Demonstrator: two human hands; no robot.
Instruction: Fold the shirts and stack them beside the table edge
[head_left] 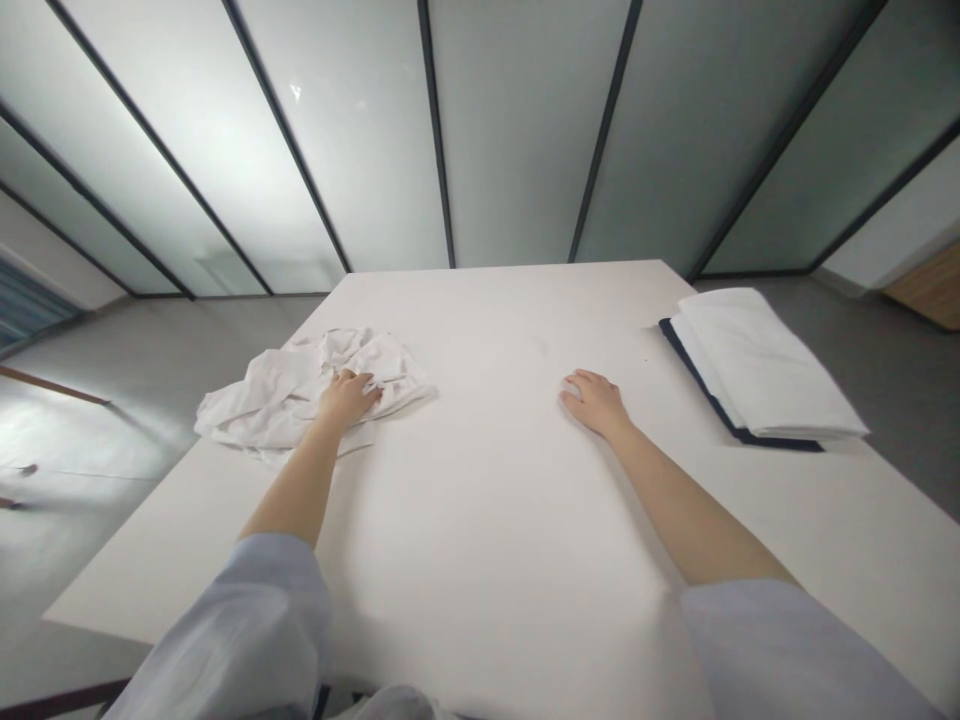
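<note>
Head view: the left hand rests on a crumpled white cloth at the table's left edge, fingers apparently closing into the fabric. The right hand lies open and empty. A loose pinch could drop the overhanging cloth.

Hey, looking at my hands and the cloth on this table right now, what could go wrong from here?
1. The crumpled white cloth under your left hand lies near the left edge of the table; a sideways tug might drag part of it off.
2. The folded white stack sits close to the right edge, so a bump from your right hand might push it over.
3. White cloth on white table: folds may be hard to see.
</note>
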